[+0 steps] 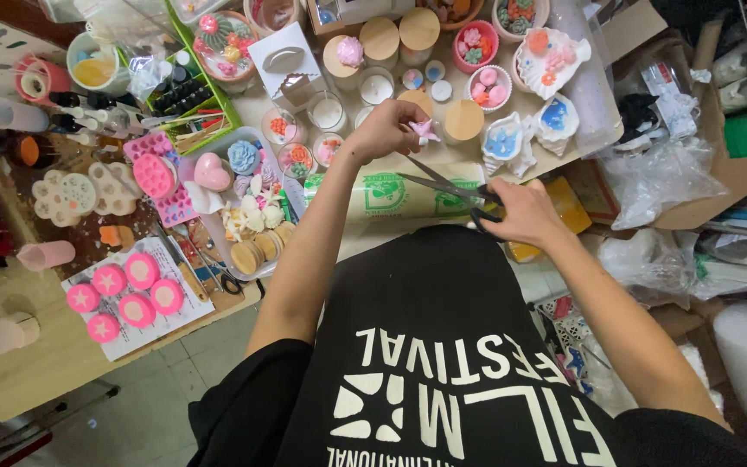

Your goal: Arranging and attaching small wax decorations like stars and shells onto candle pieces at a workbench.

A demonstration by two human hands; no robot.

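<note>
My left hand (pixel 388 128) pinches a small pink star-shaped wax piece (pixel 426 130) above the middle of the crowded worktable. My right hand (pixel 522 212) grips the black handles of a pair of scissors (pixel 447 186). The blades are spread and point up-left toward the pink piece, their tips just below it. Both forearms reach out over my black apron with white lettering.
Candles in jars and shell dishes (pixel 549 56) crowd the far side. At left lie pink silicone moulds (pixel 156 175), a tray of wax shapes (pixel 248 212) and round pink star candles on paper (pixel 136 294). A green basket of bottles (pixel 185 91) stands behind. Plastic bags and boxes lie at right.
</note>
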